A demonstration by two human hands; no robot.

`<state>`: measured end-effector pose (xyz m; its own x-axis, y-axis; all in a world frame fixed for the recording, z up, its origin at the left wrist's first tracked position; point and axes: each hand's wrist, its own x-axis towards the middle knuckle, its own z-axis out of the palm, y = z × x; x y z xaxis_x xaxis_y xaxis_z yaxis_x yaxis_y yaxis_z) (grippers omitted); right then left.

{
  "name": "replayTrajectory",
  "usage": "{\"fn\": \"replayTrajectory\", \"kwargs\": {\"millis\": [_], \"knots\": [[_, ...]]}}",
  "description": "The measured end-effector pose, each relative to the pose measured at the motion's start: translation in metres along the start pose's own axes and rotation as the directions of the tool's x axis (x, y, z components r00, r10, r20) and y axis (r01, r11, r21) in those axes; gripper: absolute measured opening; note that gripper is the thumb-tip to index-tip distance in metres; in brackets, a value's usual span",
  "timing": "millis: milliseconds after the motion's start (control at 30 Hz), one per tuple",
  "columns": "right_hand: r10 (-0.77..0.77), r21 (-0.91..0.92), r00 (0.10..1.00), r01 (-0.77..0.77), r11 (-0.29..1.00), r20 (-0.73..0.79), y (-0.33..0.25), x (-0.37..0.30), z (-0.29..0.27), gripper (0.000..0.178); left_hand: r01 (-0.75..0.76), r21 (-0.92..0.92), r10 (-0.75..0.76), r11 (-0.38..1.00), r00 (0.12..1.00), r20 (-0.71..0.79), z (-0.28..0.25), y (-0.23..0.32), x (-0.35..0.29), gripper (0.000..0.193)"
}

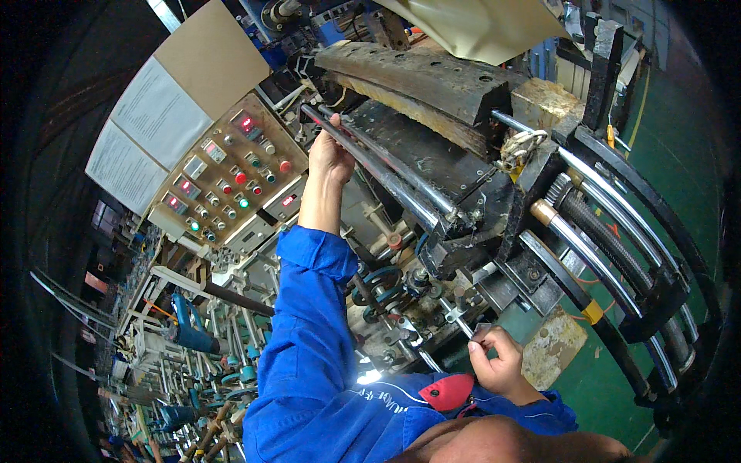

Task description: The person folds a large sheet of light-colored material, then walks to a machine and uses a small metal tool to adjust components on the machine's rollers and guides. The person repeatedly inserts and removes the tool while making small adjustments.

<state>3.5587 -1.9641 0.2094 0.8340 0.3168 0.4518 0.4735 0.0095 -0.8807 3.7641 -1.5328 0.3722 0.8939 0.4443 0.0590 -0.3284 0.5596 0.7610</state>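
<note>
My left hand (pixel 330 160) reaches forward to the left end of a long dark metal bar (pixel 378 170). Its fingers close round the bar and are partly hidden by it; one fingertip shows past the far side. A second bar (pixel 409 174) runs alongside, just in front of a flat black machine bed (pixel 440 147). Low on the right, my right hand (pixel 503 366) is closed in a pinch beside the end of a thin shiny rod (pixel 457 318). Whether it grips the rod or something small at its fingertips cannot be made out.
A control panel (pixel 231 166) with lit buttons and red displays stands at the left, paper sheets (pixel 150 116) above it. A heavy dark block (pixel 417 81) spans the back. Curved chrome tubes (pixel 594 258) rise at the right over green floor (pixel 617 366). Handwheels (pixel 378 285) sit below the bars.
</note>
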Motion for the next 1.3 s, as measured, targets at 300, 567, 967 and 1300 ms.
{"fn": "replayTrajectory", "kwargs": {"millis": [300,567,967,1300], "knots": [[-0.058,-0.01,0.996,0.059,0.998,0.066,-0.007,0.004,0.007,0.008,-0.035,0.114,0.057,0.993,0.977,-0.203,0.013,-0.002,0.004,0.035],[-0.047,0.044,0.997,0.045,0.998,0.053,-0.007,-0.001,0.011,0.008,0.029,0.055,-0.022,0.998,0.992,-0.126,0.007,-0.005,-0.013,0.029],[-0.028,0.032,0.999,0.026,0.999,0.039,-0.005,-0.004,0.011,0.008,0.039,-0.083,-0.042,0.996,0.999,-0.032,-0.001,-0.006,0.008,0.017],[-0.017,0.04,1.0,0.016,0.999,0.022,-0.005,-0.01,0.01,0.008,-0.115,0.456,0.157,0.882,0.986,-0.055,-0.015,0.021,-0.02,0.031]]}}
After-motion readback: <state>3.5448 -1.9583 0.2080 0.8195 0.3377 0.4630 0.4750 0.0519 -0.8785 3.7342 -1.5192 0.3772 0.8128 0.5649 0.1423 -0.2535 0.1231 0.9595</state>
